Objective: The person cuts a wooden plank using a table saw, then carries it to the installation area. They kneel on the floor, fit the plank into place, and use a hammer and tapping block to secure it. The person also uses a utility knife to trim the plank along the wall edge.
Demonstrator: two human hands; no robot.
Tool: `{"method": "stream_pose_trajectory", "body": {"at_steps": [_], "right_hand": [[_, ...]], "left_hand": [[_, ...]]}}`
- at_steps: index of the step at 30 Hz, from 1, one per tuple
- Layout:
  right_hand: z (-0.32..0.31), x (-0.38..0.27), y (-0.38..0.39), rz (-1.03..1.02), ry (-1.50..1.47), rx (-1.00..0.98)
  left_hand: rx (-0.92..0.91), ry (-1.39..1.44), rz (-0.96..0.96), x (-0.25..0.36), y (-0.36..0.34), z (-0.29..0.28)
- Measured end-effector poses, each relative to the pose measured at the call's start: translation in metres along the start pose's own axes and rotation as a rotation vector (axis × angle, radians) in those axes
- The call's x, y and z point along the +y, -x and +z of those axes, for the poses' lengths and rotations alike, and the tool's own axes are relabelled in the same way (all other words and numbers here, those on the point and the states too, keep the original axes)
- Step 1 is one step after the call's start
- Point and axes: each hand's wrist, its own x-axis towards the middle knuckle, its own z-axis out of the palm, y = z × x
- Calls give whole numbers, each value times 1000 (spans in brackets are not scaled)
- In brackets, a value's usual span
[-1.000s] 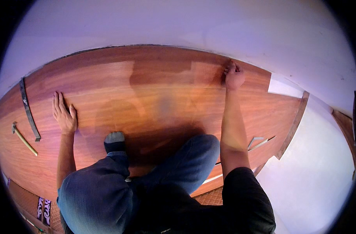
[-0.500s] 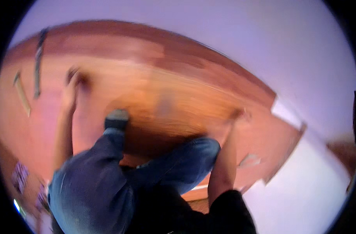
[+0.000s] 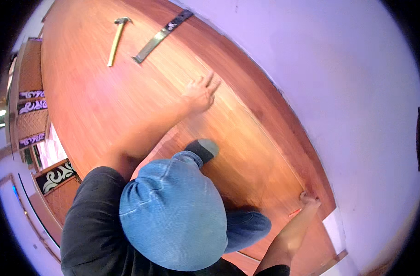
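My left hand [image 3: 201, 93] rests on a wood-look floor plank [image 3: 244, 133], its fingers spread toward a pale seam. Nothing shows in its grasp. Farther along the same seam, at the lower right, my right hand [image 3: 309, 199] presses down at the plank's far right part. Its thumb and fingers look apart, though their tips are small and slightly blurred. A thin red stick-like thing [image 3: 294, 213] lies beside my right wrist. Beyond my left hand lie a flat metal pull bar [image 3: 160, 38] with bent ends and a claw hammer [image 3: 116, 43] with a yellowish handle.
A pale wall [image 3: 329, 92] borders a darker reddish floor strip [image 3: 251, 99]. My socked foot [image 3: 204, 149] and bent knee [image 3: 173, 216] are on the near side of the plank. Woven-panel furniture [image 3: 30, 106] with black-and-white scrollwork stands at the far left.
My view has turned, so the hammer and bar appear farther right. My left hand has shifted to the plank's seam with fingers spread. The right hand is now lower along the strip.
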Motion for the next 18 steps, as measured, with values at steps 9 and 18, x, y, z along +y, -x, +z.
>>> {"method": "stream_pose_trajectory", "body": {"at_steps": [9, 18], "right_hand": [[-33, 20, 49, -416, -313, -422], [-142, -119, 40, -2009, 903, 20]], "left_hand": [[375, 309, 83, -18, 5, 30], [-335, 2367, -268, 79, -48, 44]]}}
